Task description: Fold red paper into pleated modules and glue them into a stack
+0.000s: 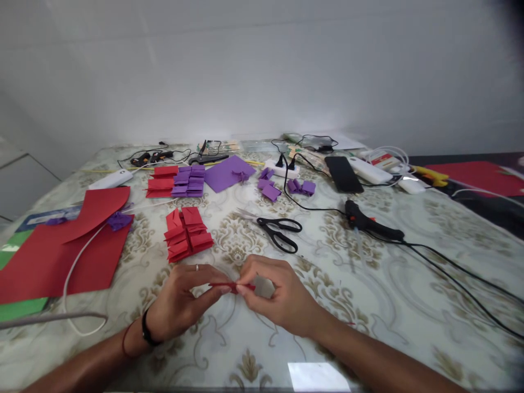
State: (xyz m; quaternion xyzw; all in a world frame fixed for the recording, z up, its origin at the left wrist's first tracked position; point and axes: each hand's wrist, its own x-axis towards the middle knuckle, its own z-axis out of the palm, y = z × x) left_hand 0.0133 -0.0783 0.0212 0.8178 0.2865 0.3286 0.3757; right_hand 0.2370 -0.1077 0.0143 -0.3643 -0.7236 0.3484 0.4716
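Note:
Between my two hands is a small piece of red paper (251,286), seen almost edge-on. The thumb and fingers of my left hand (184,297) pinch its left part. My right hand (278,295) pinches it near the middle and right, fingertips close to those of the left. Just beyond my left hand lies a group of folded red paper pieces (187,234) in rows. Black-handled scissors (280,226) rest past my right hand, blades pointing left. A black hot glue gun (372,221) lies farther right.
Large red paper sheets (85,256) and a white cable (77,262) lie at the left. Folded purple pieces (188,181) and a purple sheet (227,172) sit farther back. A power strip (282,168), a black phone (344,174) and several cords stretch along the back and right.

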